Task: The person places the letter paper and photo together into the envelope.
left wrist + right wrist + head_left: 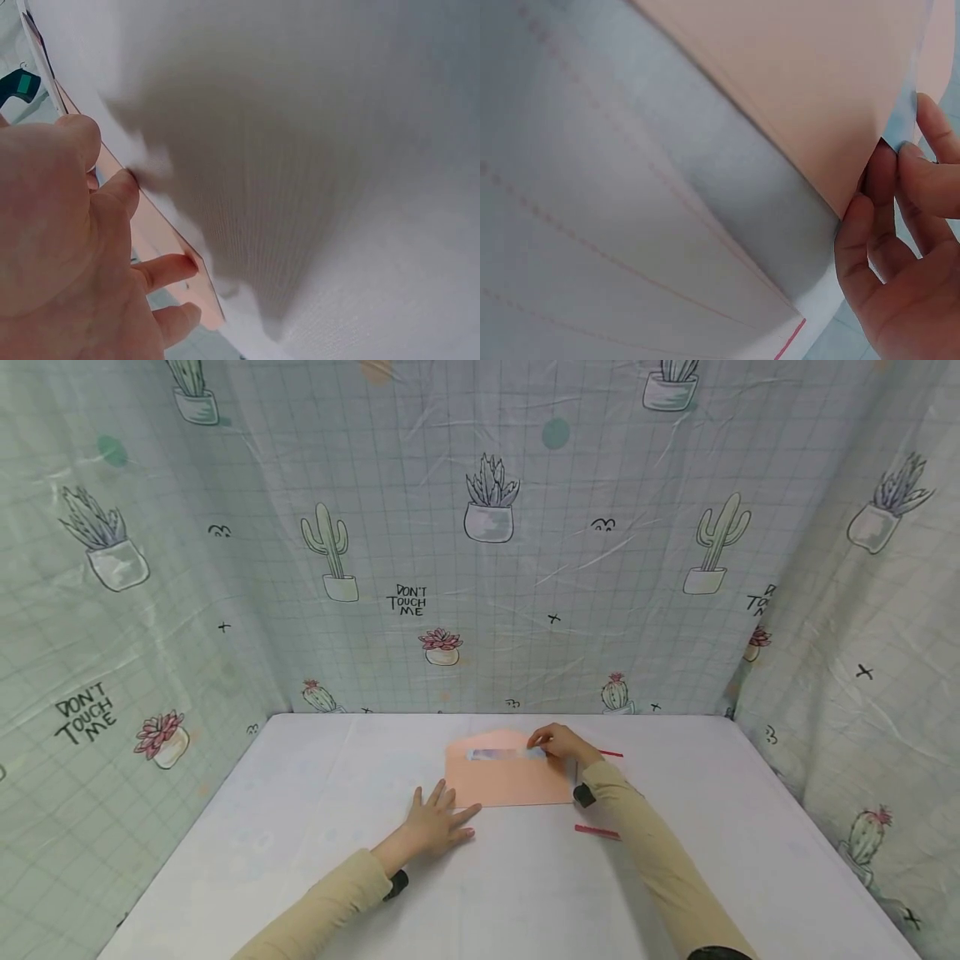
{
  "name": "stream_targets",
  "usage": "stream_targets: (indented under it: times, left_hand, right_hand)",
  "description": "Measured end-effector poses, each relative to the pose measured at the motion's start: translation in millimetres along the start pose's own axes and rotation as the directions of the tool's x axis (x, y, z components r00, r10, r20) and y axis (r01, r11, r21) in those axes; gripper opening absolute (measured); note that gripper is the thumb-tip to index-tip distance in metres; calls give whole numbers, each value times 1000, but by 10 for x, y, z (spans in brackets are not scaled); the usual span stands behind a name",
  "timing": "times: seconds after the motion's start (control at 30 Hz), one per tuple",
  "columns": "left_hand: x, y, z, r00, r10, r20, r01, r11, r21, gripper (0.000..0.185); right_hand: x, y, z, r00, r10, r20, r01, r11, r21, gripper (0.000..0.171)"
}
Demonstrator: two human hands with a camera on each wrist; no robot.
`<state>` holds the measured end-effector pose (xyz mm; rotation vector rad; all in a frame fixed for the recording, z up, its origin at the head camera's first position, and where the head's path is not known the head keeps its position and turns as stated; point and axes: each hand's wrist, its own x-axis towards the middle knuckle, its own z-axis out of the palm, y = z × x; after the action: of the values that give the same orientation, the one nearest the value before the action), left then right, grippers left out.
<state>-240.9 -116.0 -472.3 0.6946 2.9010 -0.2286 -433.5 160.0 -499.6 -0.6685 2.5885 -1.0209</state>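
Observation:
A peach envelope (510, 787) lies on the white table with its flap (495, 739) raised at the far side. Out of its opening shows a strip of a bluish printed paper (495, 754); the rest of it is hidden inside. My right hand (561, 742) is at the envelope's upper right corner. In the right wrist view its thumb and finger pinch the end of the bluish paper (905, 109), while another finger touches the envelope's edge. With fingers spread, my left hand (437, 822) rests at the lower left corner, its fingertips on the envelope (157, 229).
To the envelope's right, partly under the right forearm, lies a white sheet (592, 225) with red dotted lines and red end strips (597, 832). The white table (337, 777) meets cactus-printed cloth (570, 635) at the back and sides.

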Motion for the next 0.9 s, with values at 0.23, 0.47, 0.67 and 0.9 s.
stream_targets:
  times: [0.23, 0.47, 0.67, 0.9]
  left_hand:
    - [-2, 1, -5, 1000, -6, -3, 6, 1000, 1, 51]
    - [-8, 12, 2, 1000, -11, 6, 12, 1000, -7, 51]
    - [10, 1, 6, 1000, -4, -3, 4, 1000, 8, 51]
    - [-10, -14, -35, 999, 26, -19, -26, 1000, -10, 51]
  right_hand:
    - [-168, -281, -23, 998, 52, 41, -51, 998, -25, 29]
    - [-247, -391, 3, 997, 70, 28, -66, 990, -129, 35]
    - [-230, -471, 43, 999, 24, 38, -10, 942, -335, 30]
    - [-242, -550, 170, 1000, -12, -6, 7, 851, -525, 15]
